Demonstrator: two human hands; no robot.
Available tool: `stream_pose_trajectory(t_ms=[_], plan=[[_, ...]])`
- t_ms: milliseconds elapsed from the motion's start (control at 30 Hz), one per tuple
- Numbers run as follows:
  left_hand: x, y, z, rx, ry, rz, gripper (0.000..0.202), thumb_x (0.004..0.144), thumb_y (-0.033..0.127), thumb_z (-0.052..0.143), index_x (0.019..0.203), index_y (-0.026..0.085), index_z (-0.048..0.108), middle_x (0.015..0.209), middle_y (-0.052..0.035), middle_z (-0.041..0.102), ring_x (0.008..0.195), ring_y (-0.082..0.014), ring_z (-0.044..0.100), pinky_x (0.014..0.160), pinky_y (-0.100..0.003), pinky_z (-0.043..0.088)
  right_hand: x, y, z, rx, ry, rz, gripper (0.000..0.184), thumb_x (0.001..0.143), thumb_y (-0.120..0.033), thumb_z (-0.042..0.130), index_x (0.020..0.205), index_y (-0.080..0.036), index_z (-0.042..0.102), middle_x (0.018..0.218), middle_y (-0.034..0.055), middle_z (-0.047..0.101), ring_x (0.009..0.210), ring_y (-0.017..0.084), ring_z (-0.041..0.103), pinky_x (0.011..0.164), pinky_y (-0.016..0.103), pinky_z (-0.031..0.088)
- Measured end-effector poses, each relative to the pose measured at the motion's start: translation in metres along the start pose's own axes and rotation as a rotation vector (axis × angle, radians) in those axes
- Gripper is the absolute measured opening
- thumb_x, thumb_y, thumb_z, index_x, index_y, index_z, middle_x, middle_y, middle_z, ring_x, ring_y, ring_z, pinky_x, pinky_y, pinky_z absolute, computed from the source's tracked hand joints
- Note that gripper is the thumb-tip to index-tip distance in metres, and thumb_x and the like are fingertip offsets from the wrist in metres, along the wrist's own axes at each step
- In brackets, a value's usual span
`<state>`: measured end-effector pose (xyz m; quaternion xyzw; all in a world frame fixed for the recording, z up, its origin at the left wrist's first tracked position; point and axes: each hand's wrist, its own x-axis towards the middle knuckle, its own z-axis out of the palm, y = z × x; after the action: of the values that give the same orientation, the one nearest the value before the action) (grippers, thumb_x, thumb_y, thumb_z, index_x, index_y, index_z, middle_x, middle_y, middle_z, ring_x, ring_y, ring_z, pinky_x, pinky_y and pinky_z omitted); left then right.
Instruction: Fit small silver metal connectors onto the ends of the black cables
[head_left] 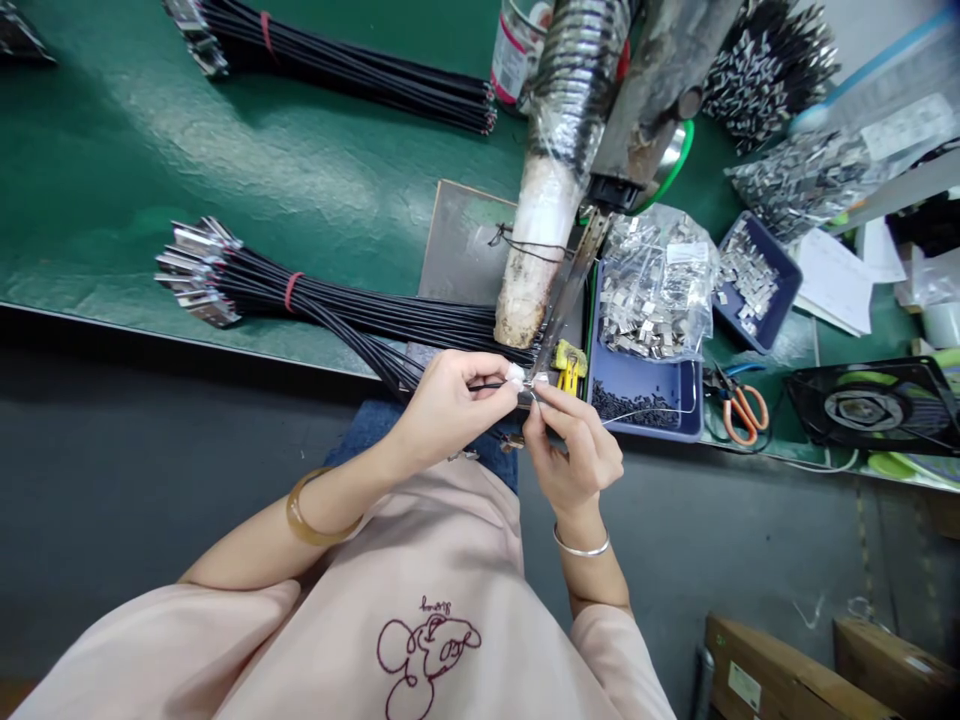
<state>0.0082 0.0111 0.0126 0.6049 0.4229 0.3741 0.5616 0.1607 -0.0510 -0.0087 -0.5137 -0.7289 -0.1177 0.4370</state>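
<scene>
My left hand [457, 408] is closed in a pinch on the end of a black cable [489, 386], with white covering on a fingertip. Close beside it, my right hand [574, 440] pinches a thin silvery solder wire [649, 411] that trails off over the blue tray. A small metal part seems to sit between the fingertips, too small to make out. Just above them ends the long metal tip of a mounted soldering iron [574, 290]. The cable runs left to a bundle of black cables [360, 305] with metal ends, tied by a red band.
A wrapped duct [555, 150] hangs over a grey plate [465, 240]. To the right are a blue tray [694, 385] with a bag of metal parts [660, 290], a smaller bin [787, 285], orange-handled pliers [742, 410] and a fan [870, 405]. Another cable bundle [360, 70] lies behind.
</scene>
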Motion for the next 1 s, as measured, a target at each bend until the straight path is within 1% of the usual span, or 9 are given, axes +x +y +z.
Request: stream_pose_trajectory(t_ms=[133,333,500,633,767,833,867,933,1000], plan=[[0.000,0.000,0.001,-0.005,0.018,0.014,0.015,0.078,0.019,0.062,0.064,0.013,0.063,0.059,0.0007,0.057,0.057,-0.0097,0.049,0.052,-0.020,0.039,0.001,-0.001,0.000,-0.002,0.001,0.014,0.021,0.085,-0.009,0.070,0.096,-0.025,0.063,0.099,0.0032,0.080,0.086,0.016,0.078,0.078,0.027,0.065],[0.002,0.003,0.001,-0.029,0.031,0.019,0.015,0.078,0.019,0.061,0.065,0.014,0.064,0.060,0.0000,0.058,0.059,-0.0109,0.051,0.053,-0.021,0.039,0.009,-0.004,0.000,-0.019,0.028,0.009,0.023,0.083,-0.006,0.071,0.096,-0.023,0.064,0.098,0.0059,0.080,0.085,0.016,0.077,0.080,0.027,0.065],[0.003,0.002,0.001,-0.016,-0.004,-0.013,0.015,0.078,0.018,0.059,0.065,0.013,0.063,0.060,0.0007,0.056,0.057,-0.0095,0.047,0.054,-0.021,0.038,0.006,-0.004,0.000,-0.039,0.017,-0.014,0.020,0.082,-0.005,0.071,0.092,-0.021,0.063,0.096,0.0070,0.080,0.084,0.015,0.077,0.079,0.024,0.064],[0.003,0.000,0.000,-0.006,-0.033,-0.024,0.017,0.078,0.019,0.058,0.063,0.013,0.062,0.057,0.0016,0.052,0.054,-0.0085,0.043,0.053,-0.021,0.037,0.002,-0.002,-0.001,-0.031,-0.002,-0.030,0.022,0.081,-0.005,0.072,0.093,-0.021,0.063,0.097,0.0077,0.080,0.085,0.015,0.077,0.079,0.023,0.064],[0.001,0.001,0.000,0.005,-0.040,-0.005,0.016,0.079,0.018,0.058,0.064,0.013,0.063,0.058,0.0012,0.055,0.055,-0.0093,0.046,0.052,-0.020,0.037,0.004,-0.002,-0.004,-0.013,-0.001,-0.038,0.023,0.080,-0.005,0.074,0.094,-0.020,0.064,0.097,0.0077,0.080,0.085,0.016,0.077,0.079,0.023,0.064],[-0.001,0.001,-0.001,0.018,-0.048,0.010,0.017,0.080,0.018,0.058,0.065,0.013,0.064,0.060,0.0005,0.057,0.057,-0.0098,0.049,0.052,-0.020,0.038,0.006,-0.004,-0.005,-0.009,0.023,0.023,0.023,0.080,-0.005,0.074,0.095,-0.020,0.065,0.097,0.0068,0.079,0.087,0.016,0.077,0.078,0.025,0.064],[-0.002,0.002,-0.001,0.029,-0.054,0.021,0.018,0.080,0.018,0.058,0.064,0.013,0.065,0.061,0.0002,0.058,0.057,-0.0100,0.049,0.052,-0.020,0.038,0.008,-0.005,-0.006,0.013,0.026,0.088,0.021,0.081,-0.006,0.073,0.094,-0.021,0.066,0.099,0.0065,0.079,0.087,0.016,0.077,0.076,0.025,0.065],[-0.003,0.001,-0.002,0.054,-0.066,0.051,0.020,0.081,0.017,0.058,0.064,0.012,0.065,0.062,-0.0003,0.058,0.059,-0.0102,0.050,0.053,-0.020,0.038,0.010,-0.007,-0.007,0.132,-0.010,0.290,0.015,0.085,-0.009,0.070,0.092,-0.021,0.067,0.104,0.0057,0.078,0.082,0.015,0.077,0.069,0.023,0.065],[-0.004,0.000,-0.002,0.075,-0.075,0.087,0.021,0.083,0.016,0.057,0.064,0.012,0.066,0.063,-0.0003,0.058,0.060,-0.0099,0.050,0.053,-0.019,0.037,0.013,-0.009,-0.007,0.308,-0.080,0.500,0.007,0.088,-0.014,0.068,0.089,-0.021,0.067,0.103,0.0041,0.076,0.076,0.013,0.076,0.065,0.023,0.065]])
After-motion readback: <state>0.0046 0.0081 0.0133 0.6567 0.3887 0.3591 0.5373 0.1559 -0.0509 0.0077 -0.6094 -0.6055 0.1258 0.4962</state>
